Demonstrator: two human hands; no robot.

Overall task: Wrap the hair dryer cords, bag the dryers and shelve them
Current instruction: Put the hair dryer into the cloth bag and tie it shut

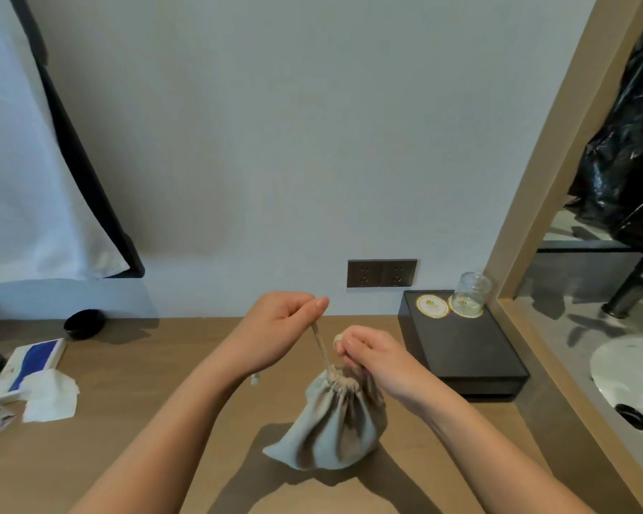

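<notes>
A grey cloth drawstring bag (pixel 331 424) stands bulging on the wooden counter (pixel 164 421), its neck gathered tight. My left hand (pixel 279 328) pinches a drawstring (pixel 322 350) and holds it taut up and to the left of the neck. My right hand (pixel 372 356) grips the other cord end, looped over its fingers just right of the neck. What fills the bag is hidden.
A black tray (pixel 461 350) with two coasters and an upturned glass (pixel 472 293) sits to the right. A double wall socket (pixel 382 272) is behind. Tissues (pixel 49 395) and a blue-white box (pixel 30 363) lie at left. A sink (pixel 631 372) lies far right.
</notes>
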